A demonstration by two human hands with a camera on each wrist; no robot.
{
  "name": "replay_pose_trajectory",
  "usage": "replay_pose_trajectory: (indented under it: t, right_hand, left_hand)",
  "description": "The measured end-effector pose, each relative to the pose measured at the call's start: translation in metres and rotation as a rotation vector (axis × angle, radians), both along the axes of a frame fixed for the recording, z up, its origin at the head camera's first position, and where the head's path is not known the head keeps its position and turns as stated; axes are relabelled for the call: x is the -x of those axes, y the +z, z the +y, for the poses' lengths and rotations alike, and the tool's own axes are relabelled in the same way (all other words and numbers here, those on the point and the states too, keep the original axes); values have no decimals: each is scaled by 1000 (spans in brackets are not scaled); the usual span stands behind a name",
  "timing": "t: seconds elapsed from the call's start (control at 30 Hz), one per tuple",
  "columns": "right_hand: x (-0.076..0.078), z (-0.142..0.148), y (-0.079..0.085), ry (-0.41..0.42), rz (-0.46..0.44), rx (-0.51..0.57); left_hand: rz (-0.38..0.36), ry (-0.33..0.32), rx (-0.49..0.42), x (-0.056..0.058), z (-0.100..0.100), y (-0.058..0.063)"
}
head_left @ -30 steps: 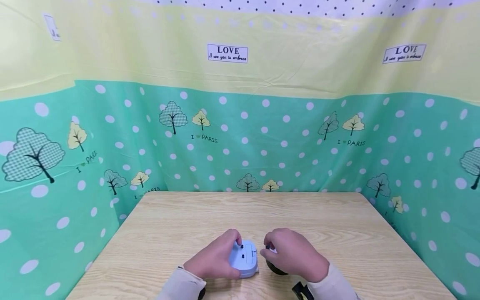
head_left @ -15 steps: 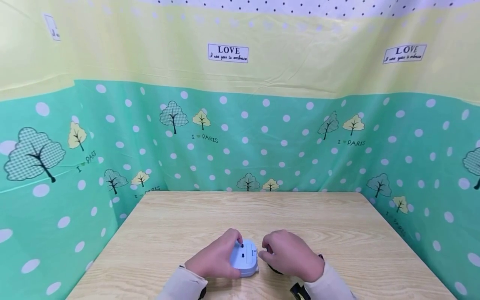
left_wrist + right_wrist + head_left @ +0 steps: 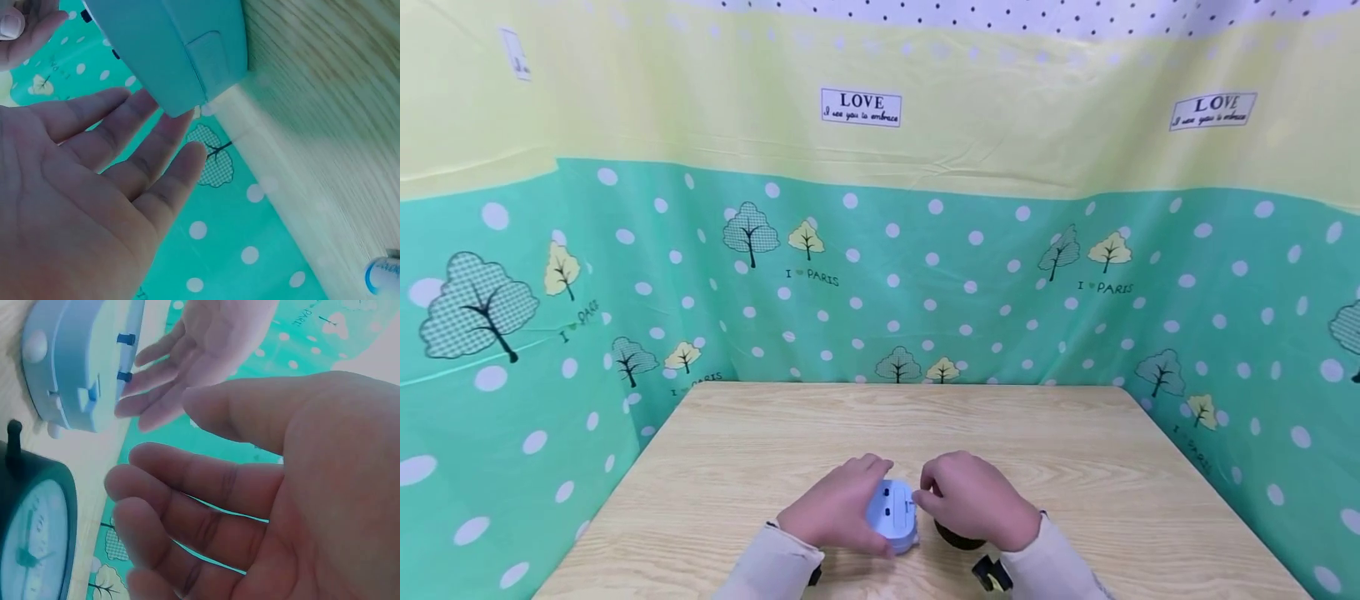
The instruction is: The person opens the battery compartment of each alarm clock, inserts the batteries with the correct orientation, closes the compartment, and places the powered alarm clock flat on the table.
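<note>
A light blue alarm clock (image 3: 892, 515) lies back up on the table, two black knobs and a small cover showing; its face is hidden. My left hand (image 3: 838, 507) curves around its left side with fingers spread. In the left wrist view, the fingers (image 3: 169, 140) are relaxed by the clock's edge; I cannot tell whether they touch it. My right hand (image 3: 973, 500) hovers at the clock's right, its loosely bent fingers holding nothing in the right wrist view. Partly under that hand is a black round clock (image 3: 958, 537), whose white dial (image 3: 37, 544) shows in the right wrist view.
The wooden table (image 3: 760, 433) stretches out ahead, with a green and yellow patterned curtain (image 3: 820, 250) hanging behind and at both sides. A small white and blue cylinder (image 3: 384, 275) appears at the lower right of the left wrist view.
My left fingers and thumb have loosened from the light blue clock. The right hand has shifted slightly, and more of the black clock shows below it than half a second ago.
</note>
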State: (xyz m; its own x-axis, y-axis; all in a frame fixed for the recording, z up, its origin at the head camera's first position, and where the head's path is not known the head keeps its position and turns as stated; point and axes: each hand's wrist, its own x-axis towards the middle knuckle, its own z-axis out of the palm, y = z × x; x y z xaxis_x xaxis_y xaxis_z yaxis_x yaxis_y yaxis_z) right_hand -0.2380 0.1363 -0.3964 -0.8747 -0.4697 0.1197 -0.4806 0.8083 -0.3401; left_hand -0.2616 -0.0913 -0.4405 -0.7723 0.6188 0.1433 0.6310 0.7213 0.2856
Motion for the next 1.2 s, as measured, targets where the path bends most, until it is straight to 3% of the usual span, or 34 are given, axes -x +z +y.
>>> replay_pose_trajectory:
  t: [0.23, 0.6, 1.0, 1.2]
  right_hand:
    - [-2, -6, -9, 6, 15, 20]
    - [-2, -14, -24, -103, -1, 26]
    - [-2, -24, -36, -155, 93, -31]
    - [0, -26, -36, -161, 86, -43]
  left_hand:
    - [10, 17, 34, 3, 2, -2]
    - [-16, 19, 15, 3, 3, -5]
    - [-20, 19, -22, 3, 3, -6]
    - [-23, 28, -26, 3, 4, -4]
